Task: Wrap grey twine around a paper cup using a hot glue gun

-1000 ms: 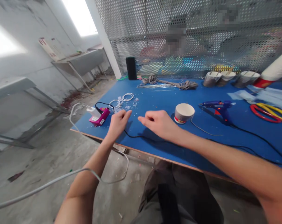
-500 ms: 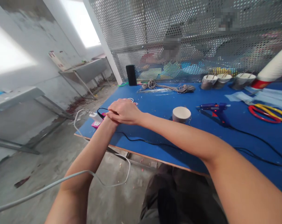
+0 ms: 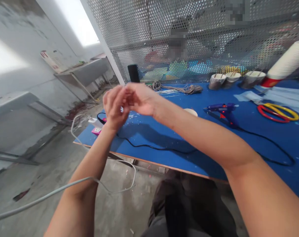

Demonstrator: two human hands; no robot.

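Hovering over the left end of the blue table (image 3: 149,128), both hands were held up close together, with the tips blurred. The left hand (image 3: 114,107) was raised with its fingers bent loosely inward. The right hand (image 3: 140,98) was brought across to meet it, its fingers curled toward the left palm. Whether the two were actually touching couldn't be told, and same goes for whether anything small was pinched in there, since the fingertips were smeared and overlapped.

Just below them, some clear scraps (image 3: 132,116) were scattered on the tabletop, partly covered by the hands. Near the left wrist, a pink power block (image 3: 96,131) was parked at the table's end, mostly hidden, with a white plug (image 3: 96,123) stuck up from it. A black cord (image 3: 149,146) was strung along the near side, and a thicker white cable (image 3: 52,191) was looped across in front of the left forearm.

As for the white paper cup (image 3: 191,112), only its rim could be seen behind the right forearm. Farther right, a blue glue gun (image 3: 224,108) was laid down with its nozzle pointed left, and a red loop (image 3: 275,120) and a yellow loop (image 3: 295,118) were left overlapping beyond it. Toward the back, a grey cord bundle (image 3: 192,89) was spread out and a dark phone (image 3: 133,73) was stood upright.
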